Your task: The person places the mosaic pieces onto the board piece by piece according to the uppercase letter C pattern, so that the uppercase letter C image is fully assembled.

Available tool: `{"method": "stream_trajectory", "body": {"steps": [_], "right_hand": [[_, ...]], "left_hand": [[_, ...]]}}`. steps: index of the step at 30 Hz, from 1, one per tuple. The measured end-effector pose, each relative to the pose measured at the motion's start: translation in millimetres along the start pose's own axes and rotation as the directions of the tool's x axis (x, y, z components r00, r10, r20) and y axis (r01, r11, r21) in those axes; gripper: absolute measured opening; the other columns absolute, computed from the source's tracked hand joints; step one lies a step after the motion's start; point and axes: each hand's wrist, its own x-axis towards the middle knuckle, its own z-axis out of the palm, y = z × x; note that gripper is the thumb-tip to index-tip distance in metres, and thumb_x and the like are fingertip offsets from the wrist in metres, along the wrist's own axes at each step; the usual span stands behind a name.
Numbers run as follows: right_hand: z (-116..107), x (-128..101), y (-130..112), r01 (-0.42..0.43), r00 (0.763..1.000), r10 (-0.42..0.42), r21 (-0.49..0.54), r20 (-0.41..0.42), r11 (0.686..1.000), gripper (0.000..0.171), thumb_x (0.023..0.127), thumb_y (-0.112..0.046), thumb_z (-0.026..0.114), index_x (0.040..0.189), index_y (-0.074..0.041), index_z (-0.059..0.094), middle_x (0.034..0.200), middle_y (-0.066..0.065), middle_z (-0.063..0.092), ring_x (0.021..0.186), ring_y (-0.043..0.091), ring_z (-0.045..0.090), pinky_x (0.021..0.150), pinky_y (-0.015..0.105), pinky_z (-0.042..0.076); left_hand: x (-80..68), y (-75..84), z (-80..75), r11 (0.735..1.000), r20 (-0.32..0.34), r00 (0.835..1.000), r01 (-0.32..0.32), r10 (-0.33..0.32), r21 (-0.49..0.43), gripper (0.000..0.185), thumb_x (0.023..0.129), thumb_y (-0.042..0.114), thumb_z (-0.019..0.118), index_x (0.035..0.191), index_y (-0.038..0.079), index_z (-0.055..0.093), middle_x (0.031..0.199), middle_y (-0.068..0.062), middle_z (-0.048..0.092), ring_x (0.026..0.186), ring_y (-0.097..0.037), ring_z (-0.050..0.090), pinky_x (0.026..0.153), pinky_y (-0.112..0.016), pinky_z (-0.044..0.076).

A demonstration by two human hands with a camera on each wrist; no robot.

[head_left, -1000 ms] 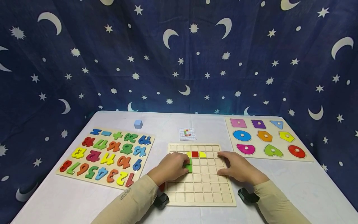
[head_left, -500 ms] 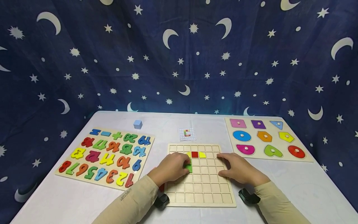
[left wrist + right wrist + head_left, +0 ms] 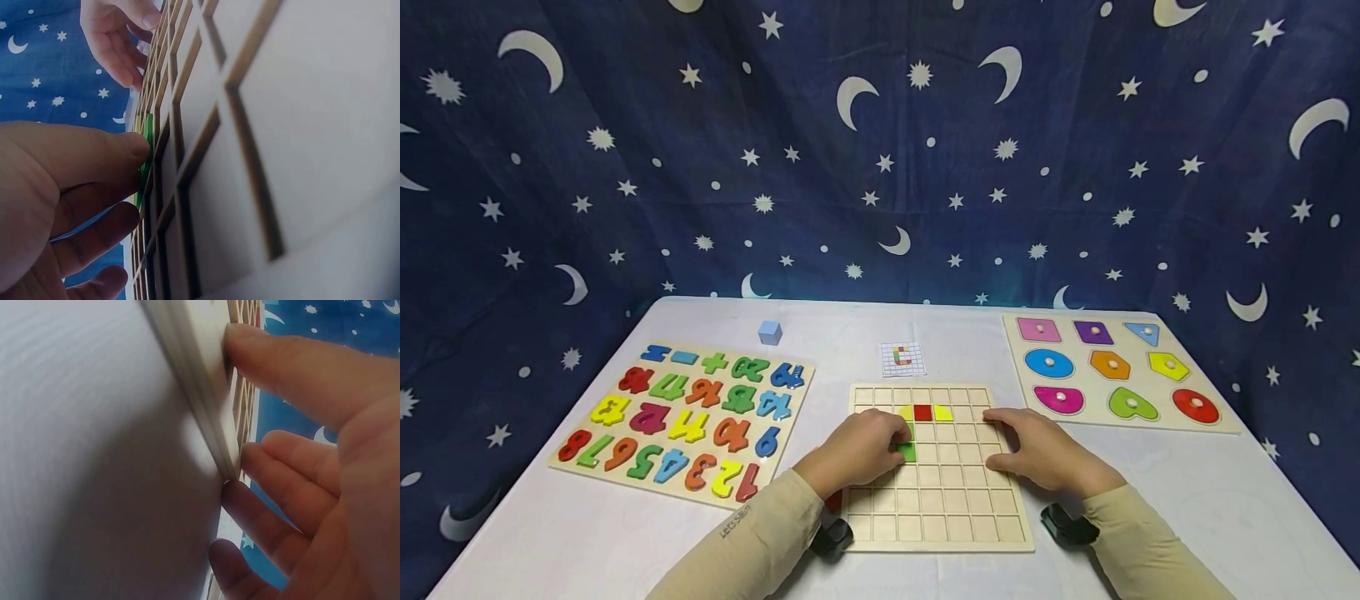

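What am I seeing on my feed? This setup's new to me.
No machine here: a person's bare left hand and right hand. The wide picture comes from a camera on the head; each close one from a camera on a wrist. On the table lie a grid board, card, cube, number puzzle and shape puzzle. The left hand touches a green piece on the board; whether it pinches it is unclear. The right hand touches the board's right edge and holds no piece.

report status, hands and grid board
Left hand touching green tile. Right hand at right edge of wooden grid board. Left hand hides part of the board.
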Motion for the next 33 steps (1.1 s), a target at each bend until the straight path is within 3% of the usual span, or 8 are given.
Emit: {"method": "stream_trajectory", "body": {"steps": [8,22,33], "right_hand": [[0,-1,-1,-0.010,1.000,0.010,0.006,0.007,1.000,0.069,0.081,-0.030,0.083,0.140,-0.004,0.056,0.140,0.018,0.054,0.130,0.041,0.046,0.107,0.059,0.035],[1,2,0,-0.014,1.000,0.014,0.018,0.007,1.000,0.070,0.081,-0.027,0.083,0.141,-0.004,0.055,0.141,0.018,0.054,0.131,0.041,0.046,0.107,0.059,0.035],[0,0,-1,-0.013,1.000,0.012,0.015,0.017,1.000,0.069,0.081,-0.028,0.083,0.140,-0.004,0.055,0.140,0.018,0.054,0.130,0.041,0.047,0.106,0.059,0.036]], "left_hand": [[-3.7,0.9,-6.3,1.000,-0.013,1.000,-0.013,0.013,0.007,0.014,0.085,0.016,0.079,0.096,0.011,0.074,0.089,0.004,0.069,0.081,-0.012,0.058,0.077,-0.031,0.050],[-23.5,-18.7,-25.4,0.986,-0.006,0.988,0.153,-0.154,-0.065,0.028,0.087,0.018,0.078,0.112,0.008,0.072,0.105,-0.001,0.070,0.100,-0.021,0.061,0.089,-0.041,0.050],[-35.4,-31.8,-32.1,0.977,-0.035,0.979,0.197,-0.200,-0.081,0.027,0.084,0.015,0.080,0.109,0.007,0.073,0.102,-0.002,0.071,0.098,-0.022,0.060,0.089,-0.043,0.050]]}}
